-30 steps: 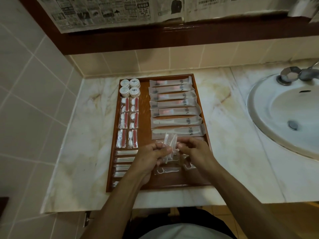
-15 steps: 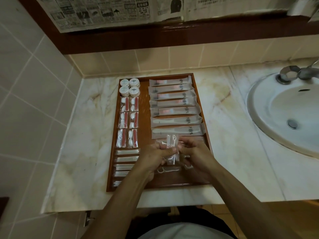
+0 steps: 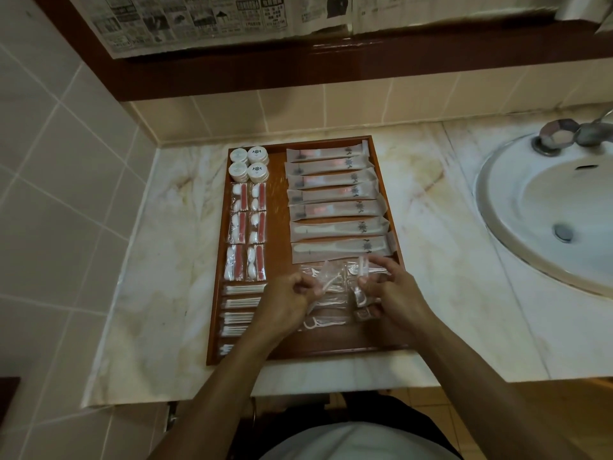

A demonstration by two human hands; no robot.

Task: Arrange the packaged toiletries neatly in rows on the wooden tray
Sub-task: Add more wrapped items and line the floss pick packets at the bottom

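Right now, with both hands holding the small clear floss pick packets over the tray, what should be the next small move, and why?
Probably the left hand should lay its floss pick packet flat in the near right part of the wooden tray, below the long sachets. The packets there lie loose and overlapping, while the other items already sit in rows. The right hand holds another packet.

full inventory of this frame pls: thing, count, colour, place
wooden tray: 1, brown, on counter
round tubs: 4, white, tray far-left corner
red-and-white packets: 6, in pairs, tray's left column
swab packets: about 5, white, tray near-left
long sachets: 7, translucent, stacked rows on tray's right
floss pick packets: several, clear, tray near-right
counter: 1, marble
sink: 1, white, right
newspaper: top
left hand: pinches a floss packet
right hand: grips floss packets
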